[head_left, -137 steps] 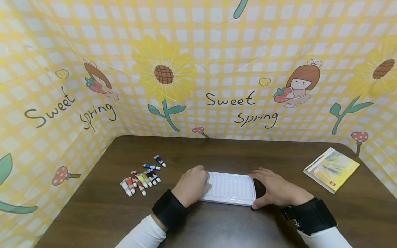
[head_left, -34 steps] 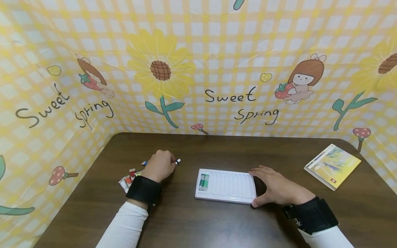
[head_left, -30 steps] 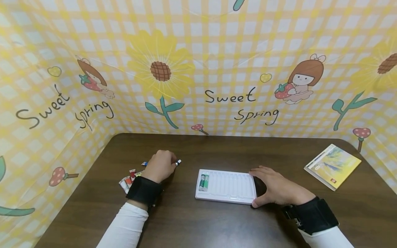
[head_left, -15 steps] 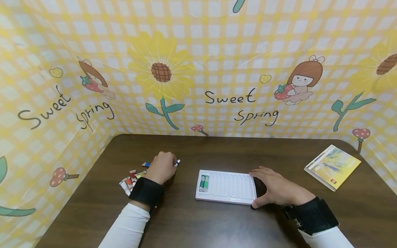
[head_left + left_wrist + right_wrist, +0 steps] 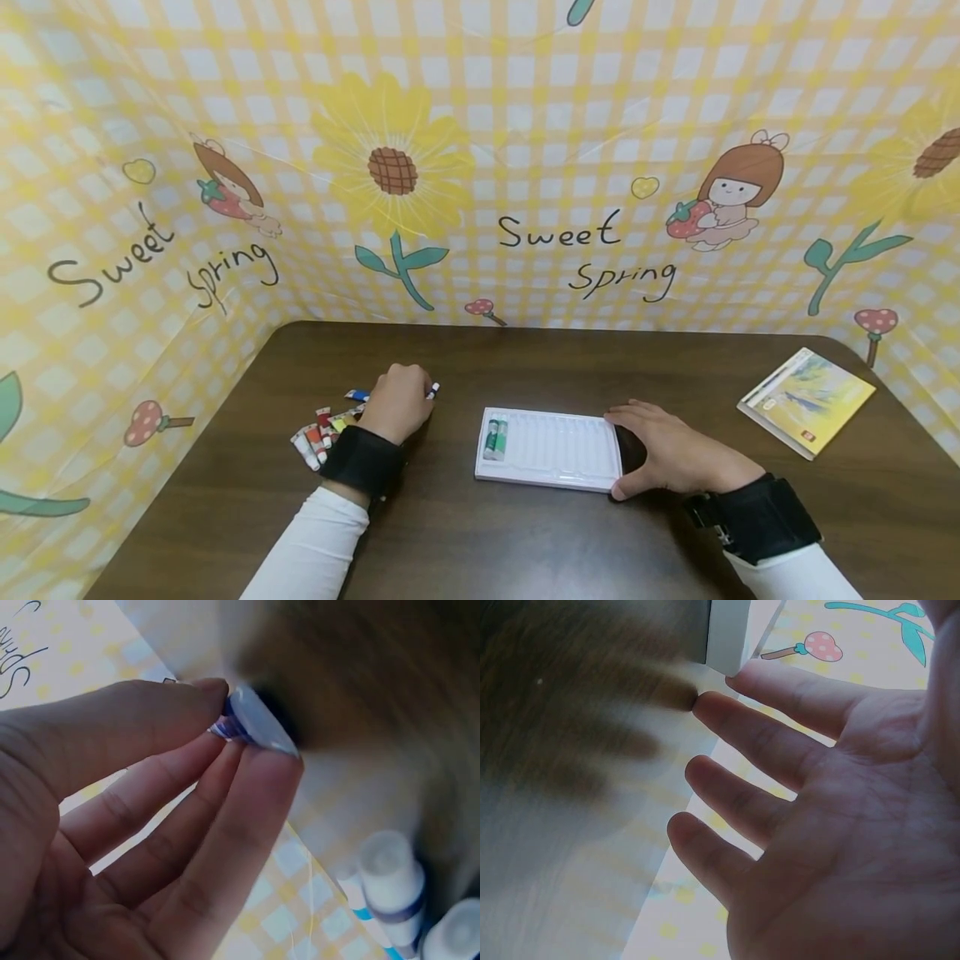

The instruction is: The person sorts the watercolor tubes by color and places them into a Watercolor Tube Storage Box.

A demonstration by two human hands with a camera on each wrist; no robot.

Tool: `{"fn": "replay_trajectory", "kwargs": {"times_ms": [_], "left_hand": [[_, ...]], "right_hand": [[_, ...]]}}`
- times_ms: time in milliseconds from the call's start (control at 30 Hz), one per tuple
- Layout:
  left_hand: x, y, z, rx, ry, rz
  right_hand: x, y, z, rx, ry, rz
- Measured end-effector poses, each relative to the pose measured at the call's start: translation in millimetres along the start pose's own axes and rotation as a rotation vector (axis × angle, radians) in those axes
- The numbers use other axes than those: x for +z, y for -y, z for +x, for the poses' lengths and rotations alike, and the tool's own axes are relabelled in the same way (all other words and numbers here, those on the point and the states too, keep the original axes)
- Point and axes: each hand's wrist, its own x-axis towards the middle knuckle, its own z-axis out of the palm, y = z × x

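My left hand (image 5: 397, 406) pinches a dark blue paint tube (image 5: 433, 390) between thumb and fingertips, above the table's left half. The white end of that paint tube (image 5: 259, 724) shows in the left wrist view. Left of and under the wrist lie several more paint tubes (image 5: 309, 442), partly hidden. A white ribbed tray (image 5: 562, 446) lies flat mid-table; two green paint tubes (image 5: 495, 439) sit in its leftmost slots. My right hand (image 5: 660, 454) rests at the tray's right end, thumb at the near corner and index finger at the far one. Its fingers look straight in the right wrist view.
A yellow booklet (image 5: 806, 404) lies at the back right of the brown table (image 5: 525, 550). A yellow checked cloth (image 5: 555, 167) rises behind the table and on both sides. A blue tube (image 5: 357, 395) lies just left of my left hand.
My left hand has gone from the tray's left end to the loose tubes and picked up a dark blue one. Over the last second it barely shifts. The right hand stays at the tray.
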Motion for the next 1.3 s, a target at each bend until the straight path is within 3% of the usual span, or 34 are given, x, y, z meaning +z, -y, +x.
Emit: {"fn": "replay_trajectory", "kwargs": {"times_ms": [433, 1100, 1300], "left_hand": [[7.4, -15.1, -3.3, 0.002, -0.026, -0.025], [14.3, -74.4, -23.3, 0.077, 0.037, -0.134], [21.0, -90.2, -27.5, 0.161, 0.031, -0.11]], "right_hand": [[-0.7, 0.6, -0.6, 0.015, 0.005, -0.013], [-0.7, 0.7, 0.6, 0.012, 0.003, -0.011], [-0.9, 0.7, -0.4, 0.022, 0.008, -0.007]]}}
